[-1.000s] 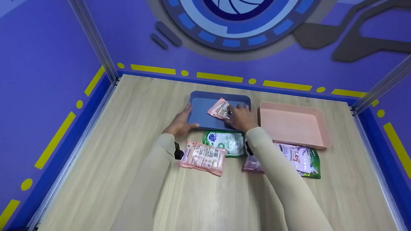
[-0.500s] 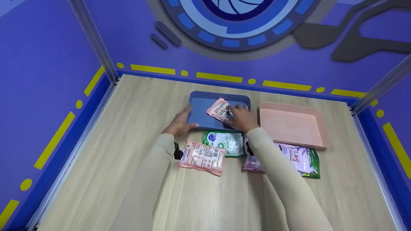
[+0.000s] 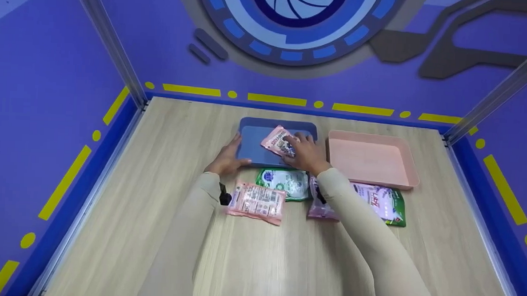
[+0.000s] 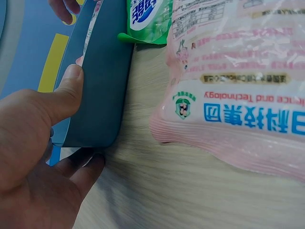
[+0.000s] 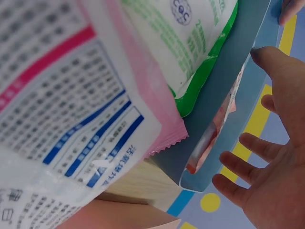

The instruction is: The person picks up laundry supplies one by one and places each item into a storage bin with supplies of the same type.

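Bracketing the near left corner of the blue tray [image 3: 253, 143], the left hand [image 3: 225, 159] has its thumb at the near rim and its other fingers against the left side, thumb and index well apart. The right hand [image 3: 307, 153] is over the right part of the tray, its fingers spread with wide gaps between them in the right wrist view; whether a fingertip touches the small pink packet [image 3: 275, 139] cannot be told. That packet lies inside the tray, slantwise, between the two hands, just left of the right fingers and partly beneath them. On the near side of the right fingers, outside the tray, a green-and-white pouch [image 3: 291, 181] lies on the tabletop [image 3: 249, 263]. A larger pink packet [image 3: 259, 202] lies nearer the person than the left thumb, beside that pouch. Right of the right fingers, the pink tray [image 3: 369, 159] stands just beside the blue one. Purple-and-green packaging [image 3: 380, 201] lies in front of it, nearer the person than those fingers, partly hidden by the right sleeve [image 3: 375, 246].
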Available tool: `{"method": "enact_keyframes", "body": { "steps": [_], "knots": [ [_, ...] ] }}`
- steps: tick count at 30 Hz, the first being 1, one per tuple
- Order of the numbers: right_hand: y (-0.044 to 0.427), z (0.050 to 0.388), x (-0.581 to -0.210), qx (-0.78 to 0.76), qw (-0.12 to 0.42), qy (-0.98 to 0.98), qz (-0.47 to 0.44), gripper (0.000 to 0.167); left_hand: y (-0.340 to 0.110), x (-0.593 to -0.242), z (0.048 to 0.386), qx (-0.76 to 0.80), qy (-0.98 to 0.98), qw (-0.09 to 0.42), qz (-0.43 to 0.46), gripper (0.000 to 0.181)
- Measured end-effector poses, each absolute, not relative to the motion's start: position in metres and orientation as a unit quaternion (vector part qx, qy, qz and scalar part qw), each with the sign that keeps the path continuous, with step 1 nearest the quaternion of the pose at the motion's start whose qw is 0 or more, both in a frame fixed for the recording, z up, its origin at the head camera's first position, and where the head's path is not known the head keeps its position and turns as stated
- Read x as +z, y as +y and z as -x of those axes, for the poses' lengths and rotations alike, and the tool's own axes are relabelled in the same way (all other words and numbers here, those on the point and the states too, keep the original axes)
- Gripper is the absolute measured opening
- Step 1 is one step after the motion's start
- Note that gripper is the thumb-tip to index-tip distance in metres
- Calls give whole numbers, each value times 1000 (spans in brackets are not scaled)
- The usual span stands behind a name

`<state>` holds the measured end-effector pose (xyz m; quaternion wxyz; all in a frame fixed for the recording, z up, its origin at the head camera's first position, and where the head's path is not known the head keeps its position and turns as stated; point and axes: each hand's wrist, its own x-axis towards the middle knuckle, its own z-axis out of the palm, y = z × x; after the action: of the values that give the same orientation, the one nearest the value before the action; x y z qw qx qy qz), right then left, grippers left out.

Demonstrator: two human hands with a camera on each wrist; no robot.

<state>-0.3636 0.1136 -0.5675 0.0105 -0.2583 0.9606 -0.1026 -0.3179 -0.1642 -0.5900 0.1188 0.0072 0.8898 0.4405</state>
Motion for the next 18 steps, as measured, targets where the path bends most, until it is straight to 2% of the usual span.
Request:
{"method": "enact_keyframes", "body": {
  "steps": [7, 18],
  "knots": [
    [112, 349, -563, -96, 12, 957, 275, 71, -165, -590, 318, 449, 885, 124, -2, 94],
    [112, 333, -559, -101, 18, 947, 304, 78, -166, -588, 318, 435, 891, 126, -36, 89]
  ]
}}
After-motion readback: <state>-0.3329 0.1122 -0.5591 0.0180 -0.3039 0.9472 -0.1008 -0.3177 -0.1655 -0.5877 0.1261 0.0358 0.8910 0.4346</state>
